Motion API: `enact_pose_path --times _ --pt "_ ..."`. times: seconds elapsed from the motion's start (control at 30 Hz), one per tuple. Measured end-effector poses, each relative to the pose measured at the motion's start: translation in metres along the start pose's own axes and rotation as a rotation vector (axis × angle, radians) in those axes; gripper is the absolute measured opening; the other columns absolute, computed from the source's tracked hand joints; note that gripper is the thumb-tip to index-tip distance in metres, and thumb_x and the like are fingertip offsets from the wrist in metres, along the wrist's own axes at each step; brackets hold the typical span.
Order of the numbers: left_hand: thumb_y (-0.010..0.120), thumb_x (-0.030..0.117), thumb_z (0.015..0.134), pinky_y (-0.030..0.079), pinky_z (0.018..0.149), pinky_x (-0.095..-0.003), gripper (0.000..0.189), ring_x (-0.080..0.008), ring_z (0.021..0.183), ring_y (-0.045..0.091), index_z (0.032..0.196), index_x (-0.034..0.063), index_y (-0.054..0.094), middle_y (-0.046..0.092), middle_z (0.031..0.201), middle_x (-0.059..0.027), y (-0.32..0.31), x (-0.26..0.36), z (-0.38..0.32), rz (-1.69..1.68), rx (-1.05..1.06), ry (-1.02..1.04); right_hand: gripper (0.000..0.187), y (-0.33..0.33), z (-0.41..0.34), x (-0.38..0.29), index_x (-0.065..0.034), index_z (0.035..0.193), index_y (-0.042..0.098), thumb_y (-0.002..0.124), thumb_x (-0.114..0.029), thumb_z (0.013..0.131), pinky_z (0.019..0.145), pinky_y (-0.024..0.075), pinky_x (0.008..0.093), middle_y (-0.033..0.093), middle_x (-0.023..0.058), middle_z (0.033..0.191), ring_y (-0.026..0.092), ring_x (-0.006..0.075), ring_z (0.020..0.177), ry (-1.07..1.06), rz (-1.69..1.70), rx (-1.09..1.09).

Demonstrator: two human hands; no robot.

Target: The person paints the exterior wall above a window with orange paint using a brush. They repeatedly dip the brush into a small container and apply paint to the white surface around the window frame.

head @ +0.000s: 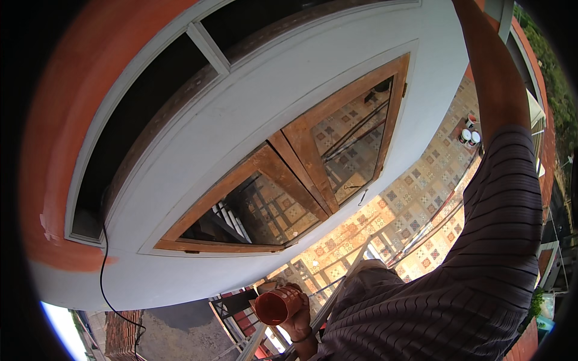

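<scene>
In my left hand (295, 318) is an orange-stained cup (276, 307), its round mouth facing up towards me. My fingers wrap around its side, and its inside looks reddish-brown; how much it holds I cannot tell. A dark band circles that wrist. My right arm (501, 85) stretches up past the top edge of the picture, so the right hand is out of view. Before me rises a white wall (311, 76) with orange paint (49, 149) along its upper part. The orange ends in an uneven brushed edge above the white at the left.
Wooden double shutters (300, 167) with glass panes are set in the wall, below dark framed openings (149, 122). A black cable (103, 270) hangs at the left. Far below, paint buckets (469, 135) stand on a patterned tile floor (406, 194). Pale rails (323, 311) run beneath me.
</scene>
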State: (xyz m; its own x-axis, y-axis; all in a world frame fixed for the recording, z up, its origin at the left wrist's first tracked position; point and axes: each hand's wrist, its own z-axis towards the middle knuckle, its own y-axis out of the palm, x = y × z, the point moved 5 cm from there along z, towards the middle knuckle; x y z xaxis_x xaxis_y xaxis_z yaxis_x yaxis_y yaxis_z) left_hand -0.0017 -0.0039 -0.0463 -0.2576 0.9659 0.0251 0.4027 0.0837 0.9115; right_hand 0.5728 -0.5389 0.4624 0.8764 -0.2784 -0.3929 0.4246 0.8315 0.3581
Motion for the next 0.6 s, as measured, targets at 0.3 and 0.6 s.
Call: enact_pose_path --times 0.3,0.6 --pt "0.073 0.043 0.092 0.056 0.099 -0.0540 0.049 -0.0314 0.129 0.059 0.131 0.0142 0.065 0.066 0.131 -0.0095 0.001 0.000 -0.001 0.002 0.015 -0.010 0.005 0.005 -0.011 -0.018 -0.0035 0.083 0.075 0.079 -0.007 0.084 0.053 0.0489 0.0278 0.070 0.0031 0.073 0.063 0.0123 0.061 -0.029 -0.182 0.017" --pt "0.073 0.042 0.092 0.055 0.100 -0.0540 0.047 -0.0322 0.129 0.059 0.130 0.0152 0.066 0.067 0.132 -0.0090 -0.002 0.001 -0.004 0.003 0.065 0.000 0.006 -0.013 -0.002 -0.021 -0.0023 0.092 0.074 0.076 -0.004 0.088 0.059 0.0526 0.0282 0.072 0.0054 0.084 0.066 0.0143 0.071 -0.115 0.021 -0.062"
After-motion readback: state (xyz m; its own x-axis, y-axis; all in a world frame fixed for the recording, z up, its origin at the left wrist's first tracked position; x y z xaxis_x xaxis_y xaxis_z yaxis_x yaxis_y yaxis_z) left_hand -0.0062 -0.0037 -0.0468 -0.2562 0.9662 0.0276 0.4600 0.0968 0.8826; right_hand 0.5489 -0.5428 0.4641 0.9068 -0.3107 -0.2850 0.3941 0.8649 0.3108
